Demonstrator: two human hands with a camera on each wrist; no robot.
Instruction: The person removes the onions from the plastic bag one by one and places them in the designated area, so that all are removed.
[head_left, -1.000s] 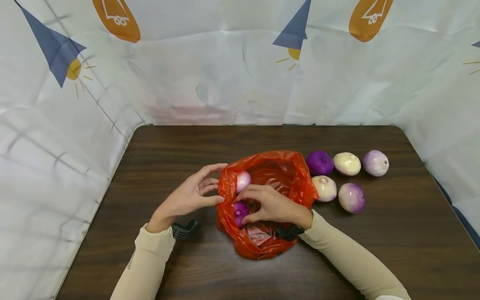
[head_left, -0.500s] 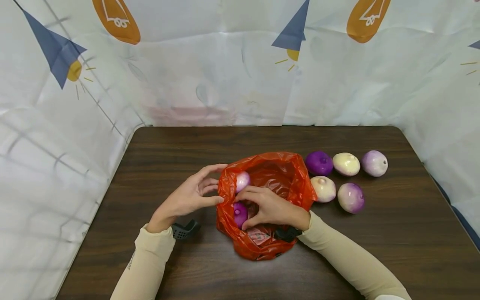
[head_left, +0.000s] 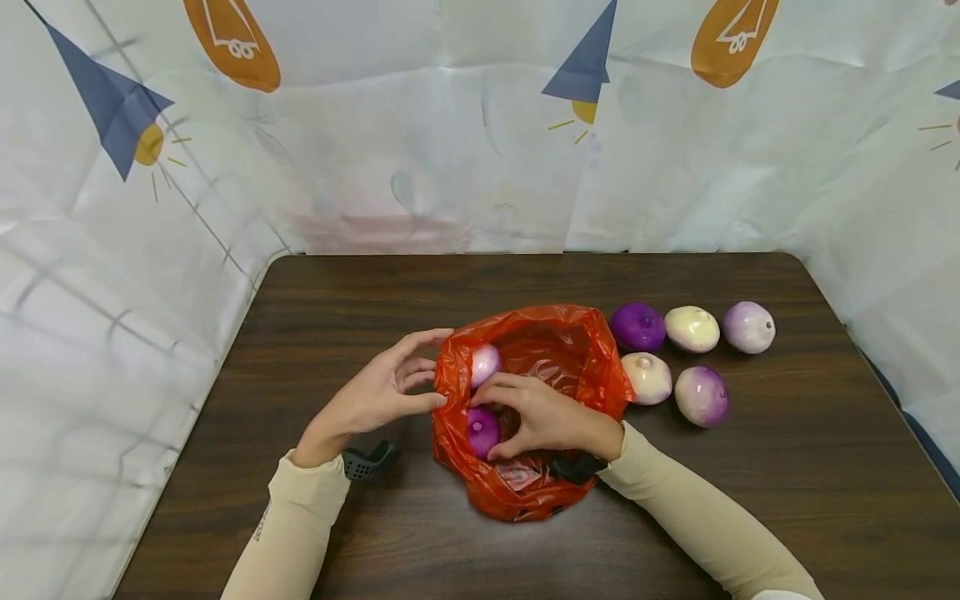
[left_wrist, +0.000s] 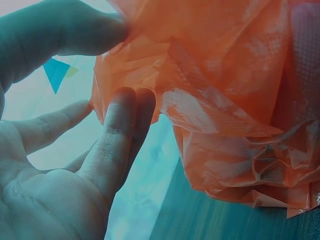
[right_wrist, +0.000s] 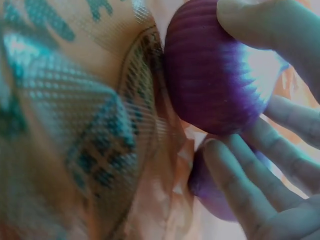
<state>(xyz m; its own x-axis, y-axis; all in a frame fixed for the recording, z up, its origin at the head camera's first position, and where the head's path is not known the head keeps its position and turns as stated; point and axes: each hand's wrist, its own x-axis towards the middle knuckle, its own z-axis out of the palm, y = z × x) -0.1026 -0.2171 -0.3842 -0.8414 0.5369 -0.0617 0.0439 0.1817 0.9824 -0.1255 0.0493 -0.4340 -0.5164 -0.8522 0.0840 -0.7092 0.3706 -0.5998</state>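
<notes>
A red plastic bag [head_left: 525, 500] stands with its mouth spread on the brown table. My left hand [head_left: 382, 392] holds the bag's left side, thumb and fingertips against the film, the fingers fairly straight. Inside the bag, my right hand [head_left: 540, 412] curls round a purple onion [head_left: 483, 432]. In the right wrist view the thumb rests on this onion [right_wrist: 205, 75] and fingertips lie at its underside. Another onion [head_left: 484, 364], pale purple, sits farther back in the bag. Beneath the held one, another purple onion [right_wrist: 215, 195] is partly hidden by my fingers.
Right of the bag lie several onions: a dark purple onion [head_left: 637, 327], a cream onion [head_left: 692, 328], a pale lilac onion [head_left: 748, 327], another cream onion [head_left: 648, 378] touching the bag, and a white-purple onion [head_left: 702, 396]. A printed white curtain [head_left: 487, 167] hangs behind the table [head_left: 375, 292].
The purple onion in the bag has shifted very slightly, and more of it shows beside my right thumb. My left hand and the bag have barely moved.
</notes>
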